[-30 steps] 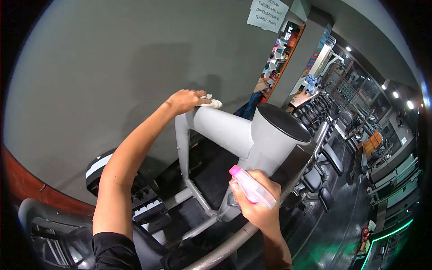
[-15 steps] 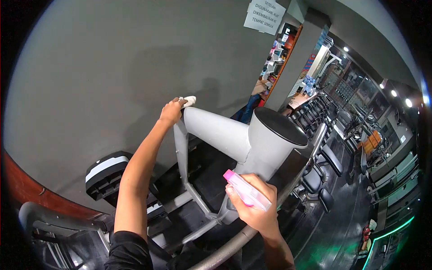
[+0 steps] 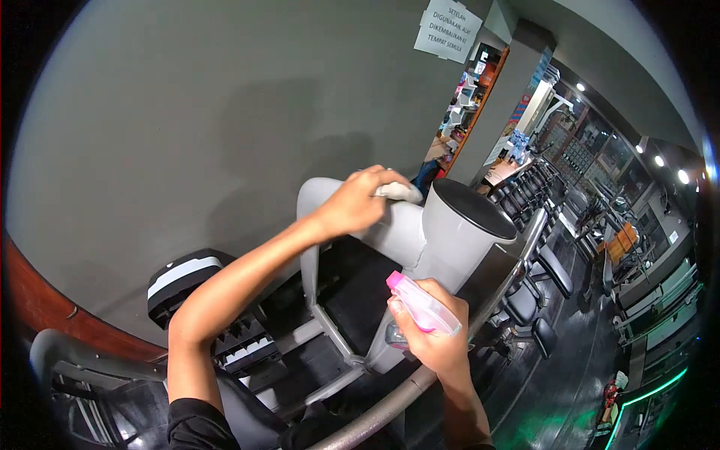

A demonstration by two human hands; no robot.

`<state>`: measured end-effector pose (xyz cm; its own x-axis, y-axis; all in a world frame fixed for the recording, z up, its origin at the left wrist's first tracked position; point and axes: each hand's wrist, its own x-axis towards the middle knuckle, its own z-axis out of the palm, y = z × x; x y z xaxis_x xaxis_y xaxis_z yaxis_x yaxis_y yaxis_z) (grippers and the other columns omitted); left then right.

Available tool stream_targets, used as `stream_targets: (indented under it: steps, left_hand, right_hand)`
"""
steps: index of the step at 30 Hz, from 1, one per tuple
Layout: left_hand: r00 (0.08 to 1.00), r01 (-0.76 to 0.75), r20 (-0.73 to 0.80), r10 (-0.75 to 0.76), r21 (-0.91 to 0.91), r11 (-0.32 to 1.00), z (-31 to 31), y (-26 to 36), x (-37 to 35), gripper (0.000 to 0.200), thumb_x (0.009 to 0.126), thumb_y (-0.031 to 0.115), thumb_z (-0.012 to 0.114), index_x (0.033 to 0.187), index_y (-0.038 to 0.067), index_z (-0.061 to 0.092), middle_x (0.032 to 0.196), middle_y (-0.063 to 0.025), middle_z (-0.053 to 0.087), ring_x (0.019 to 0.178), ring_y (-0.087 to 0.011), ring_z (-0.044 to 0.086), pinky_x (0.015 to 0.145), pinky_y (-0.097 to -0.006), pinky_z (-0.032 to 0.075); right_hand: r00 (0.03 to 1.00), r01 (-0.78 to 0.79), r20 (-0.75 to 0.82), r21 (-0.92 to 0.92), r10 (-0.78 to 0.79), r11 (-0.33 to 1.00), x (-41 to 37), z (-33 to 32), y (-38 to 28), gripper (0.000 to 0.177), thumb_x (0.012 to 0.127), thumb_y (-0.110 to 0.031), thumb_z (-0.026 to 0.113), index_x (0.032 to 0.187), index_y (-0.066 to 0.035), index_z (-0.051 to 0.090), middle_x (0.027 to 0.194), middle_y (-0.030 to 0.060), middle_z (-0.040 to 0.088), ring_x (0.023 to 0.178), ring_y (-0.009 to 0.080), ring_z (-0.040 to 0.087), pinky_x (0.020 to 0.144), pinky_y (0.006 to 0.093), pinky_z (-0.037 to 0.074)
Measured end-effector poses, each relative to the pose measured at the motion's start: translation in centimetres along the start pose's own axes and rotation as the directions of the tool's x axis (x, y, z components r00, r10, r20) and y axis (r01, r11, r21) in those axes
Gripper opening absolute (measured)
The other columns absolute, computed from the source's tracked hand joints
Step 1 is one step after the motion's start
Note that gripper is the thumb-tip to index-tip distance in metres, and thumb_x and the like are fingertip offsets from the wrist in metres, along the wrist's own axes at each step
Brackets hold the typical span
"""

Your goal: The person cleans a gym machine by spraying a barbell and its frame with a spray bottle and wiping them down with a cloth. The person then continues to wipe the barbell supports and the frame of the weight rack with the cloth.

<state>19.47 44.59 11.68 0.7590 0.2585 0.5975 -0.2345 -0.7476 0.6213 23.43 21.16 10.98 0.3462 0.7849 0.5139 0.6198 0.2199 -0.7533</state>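
My left hand [image 3: 361, 198] is closed around a white cloth [image 3: 400, 192], pressing it on the grey tube of a gym machine frame [image 3: 457, 244], close to the upright post with a black round cap [image 3: 474, 210]. In my right hand [image 3: 435, 330] is a spray bottle [image 3: 424, 304] with a pink nozzle and a pale pink head, held over the lower part of the post. Its nozzle points up and to the left. My fingers hide most of the bottle's body.
A curved metal bar [image 3: 397, 409] runs below my right hand. Against the grey wall stands a black and white step platform stack [image 3: 187, 281]. A dumbbell rack [image 3: 525, 184] and padded benches [image 3: 551, 266] line the right. A paper sign [image 3: 448, 30] hangs on the wall.
My left hand has slid the cloth rightward along the grey tube, from its far left end to near the capped post. My right hand still holds the spray bottle in almost the same place.
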Motion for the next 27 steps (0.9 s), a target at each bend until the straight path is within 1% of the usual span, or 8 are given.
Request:
stream_targets:
  steps: [2, 6, 8, 10, 15, 19, 21, 27]
  left_hand:
    - [0.995, -0.023, -0.097, 0.008, -0.146, 0.989, 1.7, 2.5, -0.6, 0.055, 0.064, -0.009, 0.04, 0.114, 0.0, 0.059, 0.099, -0.019, 0.056, 0.103, -0.0378, 0.054, 0.098, -0.0378, 0.039]
    - [0.955, -0.073, -0.285, 0.078, 0.028, 0.997, 3.8, 4.0, -3.3, 0.064, 0.063, -0.012, 0.048, 0.124, 0.004, 0.056, 0.097, -0.0173, 0.053, 0.095, -0.0362, 0.053, 0.091, -0.0392, 0.043]
    - [0.911, -0.245, -0.154, 0.382, 0.544, 0.803, 3.8, 0.9, -4.5, 0.068, 0.06, -0.006, 0.061, 0.127, 0.01, 0.057, 0.097, -0.0146, 0.054, 0.092, -0.0326, 0.054, 0.082, -0.0384, 0.048]
    - [0.893, -0.283, -0.079, 0.444, 0.668, 0.688, 2.9, -4.0, -5.4, 0.072, 0.059, 0.0, 0.067, 0.129, 0.014, 0.055, 0.103, -0.0114, 0.055, 0.088, -0.0278, 0.057, 0.076, -0.0372, 0.052]
    - [0.994, 0.039, -0.094, 0.058, 0.792, 0.609, -1.5, -9.9, -6.4, 0.064, 0.07, 0.001, 0.062, 0.131, 0.019, 0.05, 0.108, -0.0075, 0.055, 0.093, -0.0277, 0.058, 0.078, -0.0382, 0.055]
    - [0.994, 0.104, -0.101, -0.035, 0.847, 0.521, -3.7, -14.6, -5.4, 0.063, 0.074, 0.002, 0.061, 0.133, 0.022, 0.048, 0.109, -0.0068, 0.054, 0.095, -0.0265, 0.059, 0.078, -0.0378, 0.055]
    - [0.958, 0.194, -0.089, -0.273, 0.901, 0.387, -4.1, -16.5, -4.5, 0.062, 0.079, 0.005, 0.06, 0.135, 0.026, 0.046, 0.112, -0.0062, 0.054, 0.097, -0.0266, 0.061, 0.077, -0.038, 0.056]
    - [0.84, 0.438, -0.206, -0.503, 0.804, 0.402, -4.0, -19.6, -6.5, 0.046, 0.083, 0.007, 0.056, 0.126, 0.022, 0.054, 0.113, -0.0117, 0.056, 0.102, -0.0327, 0.062, 0.079, -0.0424, 0.055]
  right_hand:
    - [1.0, 0.008, -0.007, -0.004, -0.008, 1.0, -0.1, 0.0, 0.2, 0.016, 0.081, -0.008, 0.071, 0.093, -0.001, 0.063, 0.071, 0.0085, 0.064, 0.06, 0.0132, 0.063, 0.058, 0.0255, 0.048]
    - [1.0, -0.001, -0.011, -0.073, 0.0, 0.997, -0.1, -0.1, 0.4, 0.016, 0.082, -0.01, 0.071, 0.093, -0.002, 0.063, 0.071, 0.0092, 0.065, 0.061, 0.0163, 0.064, 0.058, 0.0274, 0.049]
    - [1.0, 0.002, -0.026, -0.073, -0.004, 0.997, -0.1, 0.0, 0.3, 0.016, 0.082, -0.011, 0.071, 0.093, -0.002, 0.063, 0.071, 0.0093, 0.064, 0.061, 0.017, 0.064, 0.057, 0.0278, 0.049]
    - [0.999, 0.002, -0.042, -0.076, -0.005, 0.997, 0.0, -0.1, 0.1, 0.017, 0.082, -0.012, 0.071, 0.093, -0.002, 0.063, 0.07, 0.0095, 0.064, 0.061, 0.0177, 0.065, 0.057, 0.0282, 0.049]
    - [0.999, -0.017, -0.044, -0.14, 0.01, 0.99, -0.2, 0.0, 0.0, 0.018, 0.081, -0.014, 0.072, 0.091, -0.002, 0.063, 0.07, 0.0098, 0.064, 0.06, 0.018, 0.065, 0.057, 0.0283, 0.049]
    - [0.995, -0.049, -0.091, -0.089, 0.041, 0.995, -0.4, 0.2, 0.5, 0.018, 0.081, -0.014, 0.072, 0.091, -0.002, 0.063, 0.067, 0.0094, 0.064, 0.059, 0.0178, 0.064, 0.057, 0.0281, 0.049]
    - [0.995, -0.038, -0.1, -0.099, 0.028, 0.994, -0.4, 0.2, 0.3, 0.018, 0.081, -0.014, 0.072, 0.09, -0.002, 0.063, 0.067, 0.0093, 0.064, 0.059, 0.0176, 0.064, 0.057, 0.0281, 0.049]
    - [0.993, -0.039, -0.117, -0.122, 0.025, 0.992, -0.5, 0.2, 0.1, 0.017, 0.081, -0.013, 0.072, 0.09, -0.002, 0.063, 0.067, 0.0088, 0.064, 0.058, 0.0159, 0.064, 0.056, 0.0276, 0.048]
